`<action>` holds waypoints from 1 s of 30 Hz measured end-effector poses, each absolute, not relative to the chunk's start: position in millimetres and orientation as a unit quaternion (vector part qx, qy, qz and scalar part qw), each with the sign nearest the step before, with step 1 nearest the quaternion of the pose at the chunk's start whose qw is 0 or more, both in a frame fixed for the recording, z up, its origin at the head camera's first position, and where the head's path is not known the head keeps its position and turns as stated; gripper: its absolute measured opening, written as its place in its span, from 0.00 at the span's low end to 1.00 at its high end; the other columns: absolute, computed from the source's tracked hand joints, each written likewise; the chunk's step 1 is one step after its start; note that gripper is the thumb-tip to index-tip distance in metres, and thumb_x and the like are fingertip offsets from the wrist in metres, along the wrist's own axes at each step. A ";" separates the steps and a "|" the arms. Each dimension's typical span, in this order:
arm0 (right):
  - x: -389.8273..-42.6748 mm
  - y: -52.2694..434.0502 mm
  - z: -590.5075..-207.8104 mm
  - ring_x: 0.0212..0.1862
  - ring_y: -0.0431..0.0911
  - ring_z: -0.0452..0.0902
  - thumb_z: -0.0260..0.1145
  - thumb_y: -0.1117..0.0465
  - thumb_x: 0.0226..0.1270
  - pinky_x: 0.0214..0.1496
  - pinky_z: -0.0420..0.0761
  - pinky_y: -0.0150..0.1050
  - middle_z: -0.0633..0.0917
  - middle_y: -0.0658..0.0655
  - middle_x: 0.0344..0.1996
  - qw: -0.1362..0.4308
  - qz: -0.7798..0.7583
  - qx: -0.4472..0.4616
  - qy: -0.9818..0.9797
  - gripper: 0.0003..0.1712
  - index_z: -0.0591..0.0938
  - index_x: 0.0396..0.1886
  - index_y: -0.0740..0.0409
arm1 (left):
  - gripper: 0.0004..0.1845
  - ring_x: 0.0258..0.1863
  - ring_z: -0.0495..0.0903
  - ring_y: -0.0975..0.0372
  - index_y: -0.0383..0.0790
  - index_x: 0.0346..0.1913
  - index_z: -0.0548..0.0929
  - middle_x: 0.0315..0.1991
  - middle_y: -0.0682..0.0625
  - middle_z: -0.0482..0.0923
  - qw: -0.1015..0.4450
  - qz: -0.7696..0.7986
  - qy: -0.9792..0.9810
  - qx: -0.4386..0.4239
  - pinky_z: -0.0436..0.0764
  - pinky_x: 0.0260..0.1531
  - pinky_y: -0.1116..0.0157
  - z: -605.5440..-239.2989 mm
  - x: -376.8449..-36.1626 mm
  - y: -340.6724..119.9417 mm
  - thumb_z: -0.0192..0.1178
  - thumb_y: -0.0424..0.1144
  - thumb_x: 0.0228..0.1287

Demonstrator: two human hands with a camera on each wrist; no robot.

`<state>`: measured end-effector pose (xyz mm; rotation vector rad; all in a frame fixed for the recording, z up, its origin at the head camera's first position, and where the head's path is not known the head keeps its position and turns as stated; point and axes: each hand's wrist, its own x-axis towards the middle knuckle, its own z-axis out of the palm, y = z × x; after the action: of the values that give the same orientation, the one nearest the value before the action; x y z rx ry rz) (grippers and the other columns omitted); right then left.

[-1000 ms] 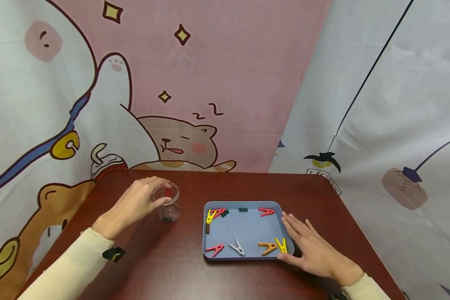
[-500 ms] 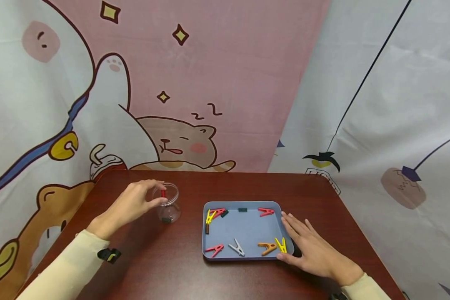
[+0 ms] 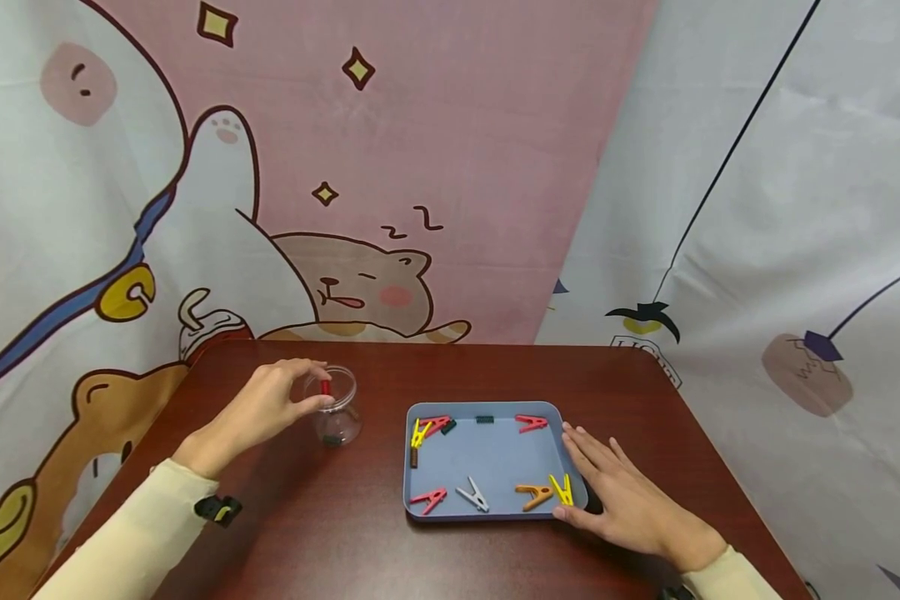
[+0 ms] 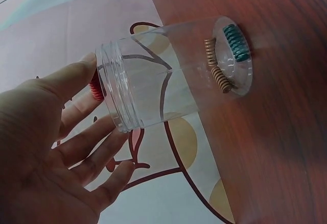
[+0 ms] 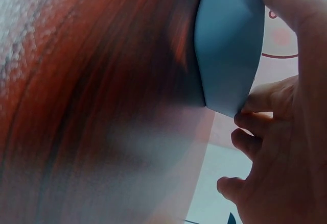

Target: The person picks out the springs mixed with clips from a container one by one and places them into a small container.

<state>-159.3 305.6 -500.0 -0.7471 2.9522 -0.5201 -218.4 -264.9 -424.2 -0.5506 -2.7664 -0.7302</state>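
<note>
My left hand (image 3: 300, 398) is at the mouth of a clear plastic jar (image 3: 339, 417) standing on the dark red table. Thumb and a finger pinch a small red spring (image 3: 326, 387) at the rim. In the left wrist view the red spring (image 4: 95, 89) sits behind the thumb, against the jar (image 4: 158, 86). A green spring (image 4: 235, 43) and gold springs (image 4: 220, 78) lie on the jar's bottom. My right hand (image 3: 600, 483) lies flat on the table, straight fingers against the right edge of a blue tray (image 3: 491, 457). In the right wrist view those fingers (image 5: 255, 99) touch the tray wall (image 5: 230, 45).
The tray holds several clothes pegs: red (image 3: 532, 423), yellow (image 3: 562, 490), orange (image 3: 534, 496), white (image 3: 474, 495), plus a green spring (image 3: 484, 419) and a brown one (image 3: 414, 457). Cartoon curtains hang close behind and right of the table (image 3: 330, 533).
My left hand has shifted a little to the left at the jar's rim, carrying the red spring with it. The right hand and the tray have stayed still.
</note>
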 end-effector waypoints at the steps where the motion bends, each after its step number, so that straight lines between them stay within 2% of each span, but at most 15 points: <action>1: -159.4 305.7 -499.8 0.95 0.67 0.57 0.70 0.18 0.74 0.82 0.15 0.27 0.62 0.56 0.97 0.027 -0.168 -0.241 0.955 0.68 0.64 0.96 0.57 | 0.17 0.63 0.92 0.41 0.42 0.56 0.95 0.66 0.37 0.93 0.113 -0.249 -0.943 -0.188 0.90 0.65 0.36 -424.1 -218.6 -265.0 0.86 0.43 0.70; 4: -159.5 306.0 -500.0 0.96 0.67 0.56 0.70 0.18 0.74 0.90 0.19 0.37 0.61 0.56 0.97 0.029 -0.169 -0.239 0.956 0.68 0.63 0.96 0.57 | 0.17 0.64 0.92 0.41 0.42 0.56 0.95 0.66 0.37 0.93 0.114 -0.248 -0.944 -0.187 0.89 0.65 0.36 -424.0 -218.8 -265.0 0.86 0.43 0.70; 6: -159.6 306.3 -500.2 0.96 0.66 0.56 0.70 0.18 0.74 0.92 0.21 0.41 0.61 0.55 0.97 0.029 -0.169 -0.239 0.956 0.68 0.63 0.96 0.57 | 0.19 0.64 0.92 0.41 0.40 0.57 0.94 0.64 0.38 0.94 0.116 -0.247 -0.944 -0.188 0.89 0.65 0.36 -424.0 -219.3 -265.1 0.86 0.43 0.70; 8: -159.7 306.5 -500.4 0.96 0.66 0.56 0.70 0.18 0.74 0.91 0.21 0.40 0.61 0.55 0.97 0.029 -0.168 -0.239 0.956 0.68 0.63 0.96 0.56 | 0.22 0.61 0.94 0.42 0.39 0.61 0.93 0.62 0.38 0.95 0.117 -0.249 -0.943 -0.187 0.90 0.63 0.37 -423.8 -219.8 -265.2 0.86 0.43 0.70; 11: -159.9 306.5 -500.6 0.95 0.66 0.56 0.70 0.18 0.74 0.86 0.17 0.31 0.61 0.55 0.97 0.027 -0.169 -0.239 0.956 0.68 0.63 0.96 0.57 | 0.30 0.57 0.95 0.44 0.35 0.69 0.88 0.60 0.38 0.95 0.118 -0.250 -0.943 -0.185 0.92 0.59 0.39 -423.6 -220.4 -265.6 0.86 0.44 0.70; 13: -159.9 306.4 -500.8 0.95 0.66 0.57 0.71 0.18 0.74 0.85 0.17 0.30 0.62 0.56 0.97 0.027 -0.169 -0.240 0.956 0.68 0.63 0.96 0.57 | 0.34 0.55 0.95 0.45 0.34 0.72 0.86 0.59 0.38 0.95 0.115 -0.250 -0.944 -0.182 0.93 0.57 0.40 -423.6 -220.6 -266.1 0.86 0.45 0.70; 19: -159.1 306.0 -501.1 0.96 0.66 0.56 0.70 0.18 0.74 0.93 0.23 0.46 0.62 0.56 0.96 0.030 -0.172 -0.240 0.955 0.68 0.64 0.95 0.57 | 0.36 0.56 0.95 0.45 0.35 0.74 0.85 0.60 0.38 0.95 0.110 -0.250 -0.945 -0.178 0.92 0.58 0.39 -424.0 -220.2 -266.6 0.86 0.46 0.70; 30: -160.1 305.9 -498.7 0.95 0.66 0.57 0.71 0.18 0.73 0.98 0.35 0.63 0.62 0.56 0.96 0.031 -0.169 -0.239 0.956 0.68 0.64 0.95 0.57 | 0.34 0.57 0.94 0.44 0.36 0.73 0.86 0.61 0.39 0.95 0.117 -0.245 -0.944 -0.188 0.92 0.59 0.38 -423.8 -220.5 -267.3 0.86 0.46 0.70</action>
<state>-160.1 305.9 -498.7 -0.7368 2.9446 -0.5213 -220.5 -267.3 -423.8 -0.5502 -2.7622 -0.7183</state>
